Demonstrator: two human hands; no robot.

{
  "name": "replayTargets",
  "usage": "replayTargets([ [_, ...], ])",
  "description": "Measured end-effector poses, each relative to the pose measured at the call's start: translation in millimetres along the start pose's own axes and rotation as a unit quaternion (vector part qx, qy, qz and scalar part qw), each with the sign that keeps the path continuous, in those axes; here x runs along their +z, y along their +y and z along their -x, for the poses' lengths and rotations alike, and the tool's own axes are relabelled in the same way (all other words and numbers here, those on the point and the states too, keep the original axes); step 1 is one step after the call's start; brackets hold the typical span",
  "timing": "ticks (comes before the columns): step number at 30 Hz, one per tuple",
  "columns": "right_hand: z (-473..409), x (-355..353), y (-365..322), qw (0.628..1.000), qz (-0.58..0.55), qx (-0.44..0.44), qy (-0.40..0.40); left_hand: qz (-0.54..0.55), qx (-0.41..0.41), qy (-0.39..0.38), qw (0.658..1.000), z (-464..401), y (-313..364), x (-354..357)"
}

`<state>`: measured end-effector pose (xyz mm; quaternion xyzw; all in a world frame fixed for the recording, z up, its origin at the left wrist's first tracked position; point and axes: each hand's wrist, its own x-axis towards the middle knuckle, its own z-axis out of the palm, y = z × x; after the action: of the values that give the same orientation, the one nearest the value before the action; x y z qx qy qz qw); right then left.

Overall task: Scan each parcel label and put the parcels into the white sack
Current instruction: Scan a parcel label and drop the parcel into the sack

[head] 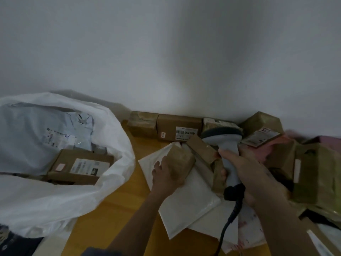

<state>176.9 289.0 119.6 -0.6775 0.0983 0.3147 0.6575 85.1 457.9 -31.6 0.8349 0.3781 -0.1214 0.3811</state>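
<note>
While the right hand (245, 174) wraps the grip of a grey barcode scanner (226, 145), cable (227, 224) trailing down toward the camera, the left hand (166, 174) clasps a small brown taped parcel (181, 158). Parcel sits on a white padded mailer (186, 204) lying flat on the wooden tabletop (114, 209). Scanner head tilts fwd, over the pile. L of the hands: white sack (60, 198), mouth open, w/ a labelled box (81, 167) and a grey poly bag (36, 137) inside. Far edge: row of cardboard boxes (179, 129) against the wall (166, 52).
</note>
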Motion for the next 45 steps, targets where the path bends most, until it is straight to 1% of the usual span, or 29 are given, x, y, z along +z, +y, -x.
replayTargets([
  [2,-9.4,1.6,-2.5,1.000,0.019,0.007,-0.008,-0.052,-0.007,-0.012,0.999,-10.1,-4.1,6.7],
  [4,-17.9,2.0,-5.8,1.000,0.023,0.000,-0.018,-0.081,-0.009,-0.020,0.996,-19.9,-9.9,12.5],
  [7,-28.4,0.7,-7.5,1.000,0.023,-0.009,-0.009,-0.070,-0.001,-0.003,0.998,-28.7,-17.7,18.5],
  [9,-33.0,-2.9,-4.8,1.000,0.009,0.000,-0.002,-0.039,0.000,0.013,0.999,-32.3,-19.2,21.4],
  [11,-35.1,-8.0,-2.2,1.000,-0.001,0.013,0.008,0.001,-0.016,0.021,1.000,-34.7,-17.6,23.4],
  [13,-35.9,-12.8,0.2,1.000,-0.009,0.023,0.016,0.061,-0.055,0.020,0.996,-36.0,-13.6,21.7],
  [15,-34.6,-16.9,2.1,0.999,-0.022,0.026,0.017,0.160,-0.113,0.003,0.981,-33.7,-9.6,15.4],
  [16,-33.1,-18.8,3.0,0.999,-0.027,0.022,0.015,0.228,-0.141,-0.017,0.963,-29.6,-6.5,9.9],
  [17,-30.9,-20.3,3.5,0.999,-0.030,0.016,0.013,0.302,-0.168,-0.043,0.937,-24.6,-4.0,3.9],
  [18,-28.6,-21.7,4.7,0.999,-0.031,0.010,0.011,0.374,-0.189,-0.073,0.905,-18.1,-0.7,-3.3],
  [20,-23.8,-22.5,7.6,1.000,-0.024,0.001,0.009,0.507,-0.214,-0.123,0.826,-2.0,3.4,-14.0],
  [22,-18.6,-20.7,11.4,1.000,-0.012,-0.003,0.008,0.616,-0.205,-0.150,0.746,16.3,5.5,-20.4],
  [24,-12.4,-16.3,15.6,1.000,-0.014,-0.006,0.005,0.684,-0.161,-0.180,0.688,35.1,7.5,-23.9],
  [26,-5.2,-10.5,20.2,1.000,-0.012,-0.025,-0.001,0.716,-0.110,-0.216,0.654,51.8,8.9,-26.1],
  [29,8.6,-1.6,25.4,0.997,-0.014,-0.072,-0.015,0.731,-0.041,-0.254,0.633,73.3,9.5,-30.9],
  [31,18.3,2.0,26.0,0.995,-0.018,-0.096,-0.021,0.728,-0.024,-0.262,0.633,85.8,10.7,-34.4],
  [33,25.6,1.6,25.7,0.992,-0.024,-0.119,-0.031,0.717,-0.024,-0.255,0.648,95.6,11.2,-35.2],
  [34,28.2,0.0,25.8,0.991,-0.013,-0.131,-0.036,0.715,-0.027,-0.243,0.655,99.6,11.6,-35.9],
  [36,32.2,-4.5,26.9,0.986,0.047,-0.157,-0.033,0.711,-0.032,-0.209,0.671,104.8,13.0,-35.8],
  [38,37.4,-9.0,26.8,0.981,0.092,-0.170,-0.023,0.687,-0.030,-0.179,0.704,110.1,17.8,-37.3],
  [41,43.1,-14.1,28.4,0.977,0.107,-0.182,-0.021,0.646,-0.028,-0.145,0.749,120.7,31.0,-39.4],
  [42,44.3,-15.2,29.2,0.975,0.112,-0.188,-0.023,0.626,-0.022,-0.143,0.766,124.7,34.6,-39.6],
  [44,46.8,-16.0,30.0,0.972,0.123,-0.198,-0.026,0.558,0.005,-0.152,0.816,131.4,38.9,-39.5],
  [45,47.2,-16.3,30.5,0.972,0.123,-0.200,-0.025,0.529,0.014,-0.154,0.835,133.6,39.6,-39.1],
])
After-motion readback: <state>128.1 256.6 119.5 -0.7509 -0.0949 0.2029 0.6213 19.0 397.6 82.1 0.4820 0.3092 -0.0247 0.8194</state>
